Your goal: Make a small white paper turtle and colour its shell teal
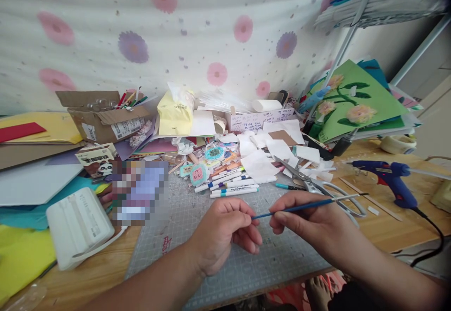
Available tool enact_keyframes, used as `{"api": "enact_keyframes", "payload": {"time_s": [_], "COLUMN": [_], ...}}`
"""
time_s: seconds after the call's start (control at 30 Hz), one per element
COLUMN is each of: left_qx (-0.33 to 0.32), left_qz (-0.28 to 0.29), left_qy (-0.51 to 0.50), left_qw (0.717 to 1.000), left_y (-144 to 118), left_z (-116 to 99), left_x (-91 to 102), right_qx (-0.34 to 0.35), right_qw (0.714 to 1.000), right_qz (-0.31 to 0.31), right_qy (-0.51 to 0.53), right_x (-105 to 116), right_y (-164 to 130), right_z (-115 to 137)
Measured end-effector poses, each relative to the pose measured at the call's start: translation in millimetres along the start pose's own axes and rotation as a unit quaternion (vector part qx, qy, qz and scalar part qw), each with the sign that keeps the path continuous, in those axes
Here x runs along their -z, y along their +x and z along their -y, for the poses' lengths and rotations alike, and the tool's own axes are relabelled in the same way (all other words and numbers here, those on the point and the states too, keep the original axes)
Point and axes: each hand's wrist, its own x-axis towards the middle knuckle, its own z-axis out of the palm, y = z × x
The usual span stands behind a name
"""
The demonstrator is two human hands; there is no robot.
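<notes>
Over the grey cutting mat (197,250), my right hand (310,224) pinches a thin blue paintbrush (299,206) between thumb and fingers, level above the mat. My left hand (221,233) closes its fingertips on the brush's near end. Past the mat's far edge lie scissors (317,186) and markers (232,186).

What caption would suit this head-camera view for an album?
Both hands, left and right, hold a thin blue paintbrush over a cutting mat amid craft clutter.

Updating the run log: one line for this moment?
left hand: pinches brush tip end | right hand: holds blue paintbrush | over cutting mat | scissors beside
</notes>
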Motion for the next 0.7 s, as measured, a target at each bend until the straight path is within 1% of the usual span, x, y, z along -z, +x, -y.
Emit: {"api": "enact_keyframes", "payload": {"time_s": [0.2,0.4,0.57,0.7], "left_qx": [0.024,0.038,0.048,0.042], "left_qz": [0.008,0.022,0.039,0.065], "left_qy": [0.003,-0.020,-0.050,-0.063], "left_qw": [1.000,0.999,0.997,0.995], "left_y": [-1.1,-1.8,-2.1,-4.4], "left_z": [-0.2,-2.8,-2.6,-2.8], "left_x": [-1.5,-0.6,-0.5,0.1], "right_qx": [-0.019,0.008,0.020,0.006], "right_qw": [0.999,0.997,0.997,0.994], "right_qz": [0.031,0.063,0.064,0.065], "right_qy": [0.038,0.047,0.044,0.083], "right_x": [2.6,7.0,9.7,13.0], "right_y": [-1.0,-3.0,-5.3,-7.8], "right_z": [0.4,-1.3,-2.7,-4.4]}}
